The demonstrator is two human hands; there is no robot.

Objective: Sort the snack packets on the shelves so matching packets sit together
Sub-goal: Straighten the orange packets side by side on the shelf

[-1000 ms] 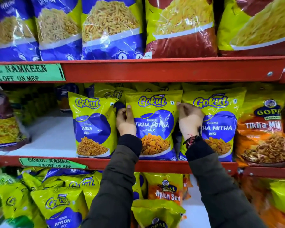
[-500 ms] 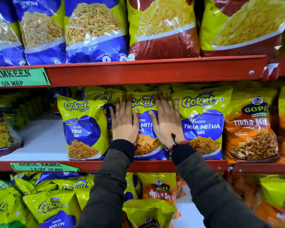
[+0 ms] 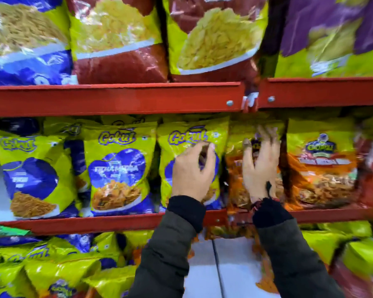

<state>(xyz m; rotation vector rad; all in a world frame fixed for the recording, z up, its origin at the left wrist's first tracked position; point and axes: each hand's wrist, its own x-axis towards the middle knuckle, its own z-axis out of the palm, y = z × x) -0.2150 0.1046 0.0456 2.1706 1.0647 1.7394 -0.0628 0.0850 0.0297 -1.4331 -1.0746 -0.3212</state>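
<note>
On the middle shelf (image 3: pixel 95 222) stand yellow-and-blue Gokul packets: one Tikhi Sev packet (image 3: pixel 32 173) at the left, then two Tikha Mitha packets (image 3: pixel 119 168) side by side. My left hand (image 3: pixel 190 175) hovers in front of the right-hand Tikha Mitha packet (image 3: pixel 181 136) with loosely bent fingers and holds nothing. My right hand (image 3: pixel 257 168) has straight, spread fingers against an orange Gopal packet (image 3: pixel 235 168). A second orange Gopal packet (image 3: pixel 321 164) stands to its right. The view is motion-blurred.
The upper shelf (image 3: pixel 116 97) carries large blue (image 3: pixel 26 39), maroon (image 3: pixel 116 39) and purple (image 3: pixel 332 29) bags. The lower shelf holds a jumble of yellow-green packets (image 3: pixel 52 272) at the left and more at the right (image 3: pixel 364 259), with bare white shelf (image 3: pixel 202 265) between my sleeves.
Both hands left the middle Tikha Mitha packet and moved right. My left hand's fingers went from flat to loosely bent; my right hand now lies on the orange Gopal packet. The view shifted right.
</note>
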